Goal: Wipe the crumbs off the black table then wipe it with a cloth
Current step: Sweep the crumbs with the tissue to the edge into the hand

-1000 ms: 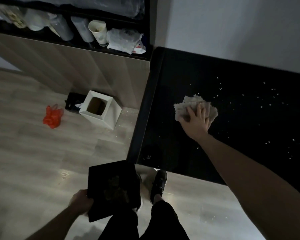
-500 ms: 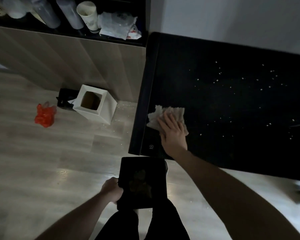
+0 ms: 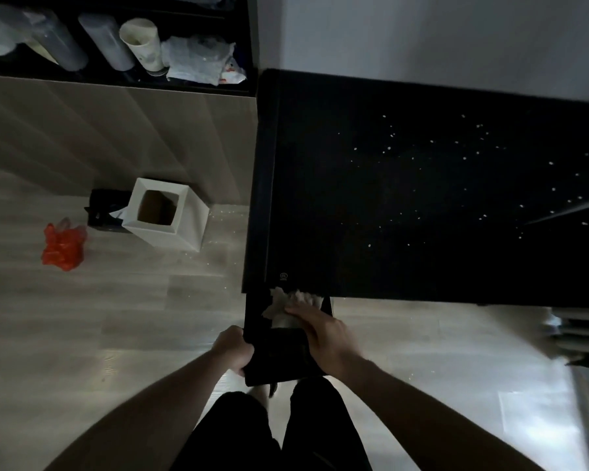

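The black table [image 3: 405, 205] fills the right half of the view, with several white crumbs [image 3: 483, 185] scattered over its right part. My left hand [image 3: 235, 348] grips the left edge of a black tray [image 3: 283, 355], held just below the table's near left corner. My right hand [image 3: 320, 331] presses a crumpled pale cloth [image 3: 286, 300] down over the table's near edge onto the tray. The tray's right part is hidden under my right hand.
A white square bin [image 3: 165, 215] stands on the wooden floor left of the table, with a black box [image 3: 102, 210] behind it and a red bag [image 3: 63, 244] further left. A dark shelf [image 3: 116, 45] holds cups and wrappers. Small crumbs lie on the floor near the bin.
My right hand dragged the cloth from the middle of the table to its near left corner and off the edge. My left hand brought the tray up under that edge.
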`<state>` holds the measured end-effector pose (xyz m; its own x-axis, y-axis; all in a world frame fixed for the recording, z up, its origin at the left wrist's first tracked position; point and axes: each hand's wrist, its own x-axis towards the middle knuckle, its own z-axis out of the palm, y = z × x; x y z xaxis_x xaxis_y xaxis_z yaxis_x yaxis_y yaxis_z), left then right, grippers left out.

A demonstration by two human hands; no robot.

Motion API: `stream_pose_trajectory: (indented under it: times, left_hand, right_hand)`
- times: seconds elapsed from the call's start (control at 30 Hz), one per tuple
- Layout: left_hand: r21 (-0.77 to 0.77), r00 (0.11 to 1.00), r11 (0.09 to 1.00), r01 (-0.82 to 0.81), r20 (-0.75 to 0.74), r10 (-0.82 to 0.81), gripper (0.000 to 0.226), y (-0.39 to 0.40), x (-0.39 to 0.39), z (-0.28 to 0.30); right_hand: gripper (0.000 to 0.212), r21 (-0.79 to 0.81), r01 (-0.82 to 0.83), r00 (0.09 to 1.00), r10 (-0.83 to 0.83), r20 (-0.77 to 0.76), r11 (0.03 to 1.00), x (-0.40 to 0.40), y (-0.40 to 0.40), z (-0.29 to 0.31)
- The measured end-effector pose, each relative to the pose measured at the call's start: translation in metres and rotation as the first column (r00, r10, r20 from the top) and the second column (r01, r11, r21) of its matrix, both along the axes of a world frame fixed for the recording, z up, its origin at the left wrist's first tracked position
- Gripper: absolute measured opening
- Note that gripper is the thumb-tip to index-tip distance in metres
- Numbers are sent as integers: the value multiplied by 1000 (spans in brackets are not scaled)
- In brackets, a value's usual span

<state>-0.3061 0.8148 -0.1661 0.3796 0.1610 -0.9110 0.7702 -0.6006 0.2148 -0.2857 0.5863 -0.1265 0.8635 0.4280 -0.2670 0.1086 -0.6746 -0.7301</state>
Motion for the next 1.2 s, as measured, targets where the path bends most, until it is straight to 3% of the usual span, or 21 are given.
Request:
stream_pose_trajectory:
  times: [0.1,0.27,0.47,0.57,0.67,0.8,1.0,1.2]
  left_hand:
    - [6,999,999,47,-1,-47,30,-3,-1,-1]
    - [28,995,995,97,-17,-96,36,-7,-3,-9]
    - [17,997,998,61,-41,-61,28,-28,3,1]
    - [24,1000,1000,20,-23,-19,24,-44,2,3]
    - [33,999,999,-32,-17,32,25,-57,-1,-1]
    - [27,989,989,-144,-31,144,29,-80,-6,-7]
    - [32,974,974,-225,-30,226,40,-106,-11,-8]
    - [75,988,986,-151,16,151,41,-123,-16,-15]
  right_hand:
    - [62,141,218,975,-207,-85,966,-9,-19,11]
    - [55,218,542,831,-556,7,812,28,-71,46]
    - [48,56,615,766,-613,196,787,127,-154,58]
    - [52,-92,562,821,-540,186,822,175,-185,41]
    - [57,-326,359,933,-348,94,874,208,-200,12]
    - [69,-552,182,972,-233,-23,814,214,-190,-19]
    - [60,-405,26,980,58,193,914,164,-159,-40]
    - [63,-87,-213,957,226,181,973,83,-143,-37]
